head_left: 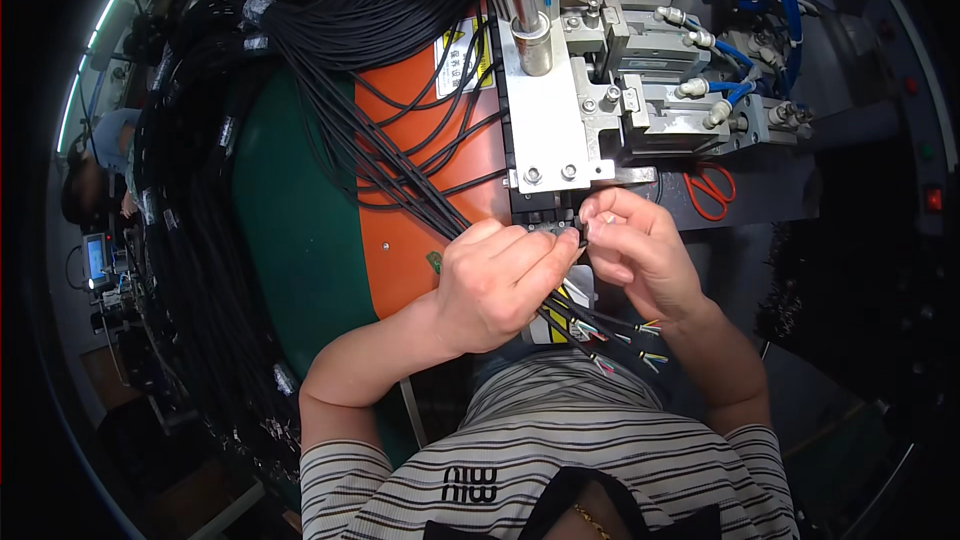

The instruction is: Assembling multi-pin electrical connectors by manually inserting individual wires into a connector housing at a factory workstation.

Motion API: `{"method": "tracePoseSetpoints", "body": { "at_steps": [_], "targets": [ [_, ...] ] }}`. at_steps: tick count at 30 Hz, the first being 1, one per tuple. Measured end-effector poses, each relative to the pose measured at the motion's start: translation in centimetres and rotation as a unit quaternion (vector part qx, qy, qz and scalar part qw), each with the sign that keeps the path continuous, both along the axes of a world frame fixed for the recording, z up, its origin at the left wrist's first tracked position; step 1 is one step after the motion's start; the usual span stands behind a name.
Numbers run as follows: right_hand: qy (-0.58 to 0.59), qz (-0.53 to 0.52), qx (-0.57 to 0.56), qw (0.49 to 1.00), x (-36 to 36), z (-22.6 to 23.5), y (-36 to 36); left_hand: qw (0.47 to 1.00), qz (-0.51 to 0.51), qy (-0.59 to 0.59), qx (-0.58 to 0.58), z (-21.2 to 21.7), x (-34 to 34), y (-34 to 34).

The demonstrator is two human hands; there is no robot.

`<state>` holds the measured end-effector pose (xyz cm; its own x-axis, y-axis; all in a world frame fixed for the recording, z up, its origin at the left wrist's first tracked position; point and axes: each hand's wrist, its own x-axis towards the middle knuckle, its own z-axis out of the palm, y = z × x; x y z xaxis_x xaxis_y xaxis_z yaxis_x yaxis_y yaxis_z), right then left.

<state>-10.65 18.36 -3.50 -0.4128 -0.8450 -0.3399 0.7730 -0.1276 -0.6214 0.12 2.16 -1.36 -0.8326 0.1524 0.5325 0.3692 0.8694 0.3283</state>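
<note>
My left hand point(495, 285) is closed around a bunch of black cables point(415, 185) running down from the upper left. Below that fist the cables come out with stripped ends, where thin coloured wires point(600, 364) fan out in front of my shirt. Close by, my right hand point(645, 258) pinches with thumb and forefinger almost touching the left fingertips. Whatever sits in this pinch is small and dark, too hidden to name. Both hands are just in front of the metal machine point(545, 130), below its bright flat plate.
Blue air hoses point(795, 10) and cylinders point(660, 50) crowd the machine's right side. Red-handled scissors point(709, 191) lie right of it. A thick black cable bundle point(370, 0) spreads over the orange surface point(400, 270) and green surface point(300, 210). Another person point(115, 145) is at far left.
</note>
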Motion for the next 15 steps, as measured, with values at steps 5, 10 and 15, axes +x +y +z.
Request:
{"method": "tracePoseSetpoints", "body": {
  "at_steps": [5,10,15],
  "targets": [
    [0.206,-0.071,0.002,0.976,2.3,0.7,-0.3,0.987,0.009,-0.055,0.151,-0.2,-0.2,0.0],
    [0.746,-0.209,0.077,0.628,3.5,-1.1,-1.3,0.969,0.033,-0.109,0.22,0.3,0.1,-0.1],
    [0.557,-0.145,0.036,0.817,1.7,-0.6,0.1,0.991,0.003,-0.077,0.11,0.4,-0.1,-0.1]
  ]
}}
